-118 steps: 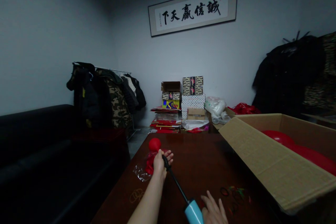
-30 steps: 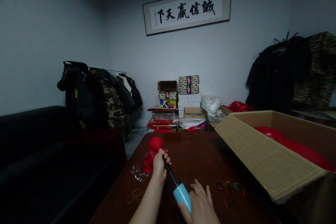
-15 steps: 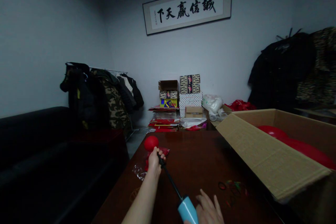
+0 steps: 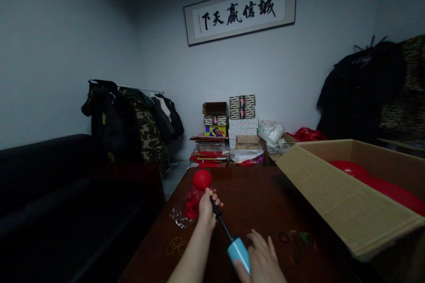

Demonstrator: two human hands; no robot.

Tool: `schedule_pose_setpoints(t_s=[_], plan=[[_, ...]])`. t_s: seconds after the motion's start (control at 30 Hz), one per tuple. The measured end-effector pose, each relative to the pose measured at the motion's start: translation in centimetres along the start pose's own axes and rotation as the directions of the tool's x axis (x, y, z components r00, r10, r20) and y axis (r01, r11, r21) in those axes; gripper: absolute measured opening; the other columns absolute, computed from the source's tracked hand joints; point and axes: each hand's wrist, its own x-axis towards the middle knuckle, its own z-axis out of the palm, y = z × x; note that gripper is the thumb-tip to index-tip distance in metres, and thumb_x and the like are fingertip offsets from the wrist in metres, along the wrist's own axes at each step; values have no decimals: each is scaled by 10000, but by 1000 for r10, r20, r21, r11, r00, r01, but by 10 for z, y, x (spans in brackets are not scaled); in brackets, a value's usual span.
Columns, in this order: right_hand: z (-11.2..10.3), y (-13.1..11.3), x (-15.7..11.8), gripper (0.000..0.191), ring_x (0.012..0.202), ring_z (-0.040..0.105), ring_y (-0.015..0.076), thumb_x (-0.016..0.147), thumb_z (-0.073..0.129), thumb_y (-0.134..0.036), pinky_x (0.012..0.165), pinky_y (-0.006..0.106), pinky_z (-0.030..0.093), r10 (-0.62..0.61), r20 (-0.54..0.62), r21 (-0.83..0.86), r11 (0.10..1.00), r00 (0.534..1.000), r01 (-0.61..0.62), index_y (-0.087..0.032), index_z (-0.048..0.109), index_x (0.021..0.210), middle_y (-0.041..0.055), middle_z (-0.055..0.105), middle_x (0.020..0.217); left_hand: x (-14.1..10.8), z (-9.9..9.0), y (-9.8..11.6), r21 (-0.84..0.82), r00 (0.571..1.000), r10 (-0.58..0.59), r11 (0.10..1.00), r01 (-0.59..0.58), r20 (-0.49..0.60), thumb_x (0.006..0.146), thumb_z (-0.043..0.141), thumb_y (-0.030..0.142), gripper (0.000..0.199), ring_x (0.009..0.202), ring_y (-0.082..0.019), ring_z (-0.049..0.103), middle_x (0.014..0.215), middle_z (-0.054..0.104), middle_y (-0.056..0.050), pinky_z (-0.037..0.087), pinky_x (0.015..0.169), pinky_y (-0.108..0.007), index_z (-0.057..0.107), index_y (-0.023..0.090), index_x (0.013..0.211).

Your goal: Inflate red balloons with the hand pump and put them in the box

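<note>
A left hand (image 4: pixel 207 209) is clamping a balloon pump (image 4: pixel 238 253) by its black end, a red balloon (image 4: pixel 202 180) bulging beyond — the right hand (image 4: pixel 264 261) is gripping the blue barrel.

Room: dim light, pale walls (image 4: pixel 66 48).
Framed scroll (image 4: pixel 239 11) hangs on back wall (image 4: pixel 186 79); black sofa (image 4: pixel 43 212) stands at left, clothes rack (image 4: pixel 142 89) behind; brown table (image 4: pixel 252 190) occupies foreground; grey floor (image 4: pixel 171 180) shows left of it.

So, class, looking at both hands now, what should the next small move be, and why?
Probably slide the glossy light-blue cylinder toward the left hand: the right hand holds it, thin dark rod shows between, and the round red balloon looks small.
</note>
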Motion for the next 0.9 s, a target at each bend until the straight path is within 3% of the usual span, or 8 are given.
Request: schedule_pose_setpoints(t_s=[0.17,0.3,0.5,0.7,0.9], plan=[[-16,-11,24,524,1355,345,324,917,335,-476,1128,563,169,41,5,33,999,999,-41,-107,667,1085,179,511,1364,-13,8,-20,39,996,-57,998,54,70,770,655,527,405,414,-60,374,553,409,87,349,431,-208,397,216,738],[-11,-14,33,529,1361,332,321,921,325,-462,1130,561,158,60,13,30,998,998,-61,-95,659,1103,184,492,1381,-17,7,-25,90,994,-79,993,72,80,718,673,591,467,421,-62,372,565,415,90,356,432,-217,388,221,740],[15,-14,25,501,1338,372,317,923,346,-475,1124,564,176,72,-14,12,997,997,-72,-122,666,1078,169,529,1347,-16,-4,-31,145,994,-87,986,77,64,701,650,640,488,404,-64,358,543,407,92,357,424,-225,397,225,737],[19,-8,21,504,1319,400,325,918,364,-484,1114,565,208,103,19,-6,995,994,-103,-121,663,1101,173,556,1318,-5,-8,-39,142,999,-49,989,45,22,704,657,618,471,386,-60,367,535,431,87,330,410,-215,406,219,732],[27,7,8,472,1293,432,348,879,457,-509,1097,597,232,72,14,-38,997,997,-71,-133,682,1054,180,584,1281,19,-6,-21,99,1000,4,995,-5,3,728,666,553,427,376,-67,380,507,416,89,324,405,-209,405,216,713]])
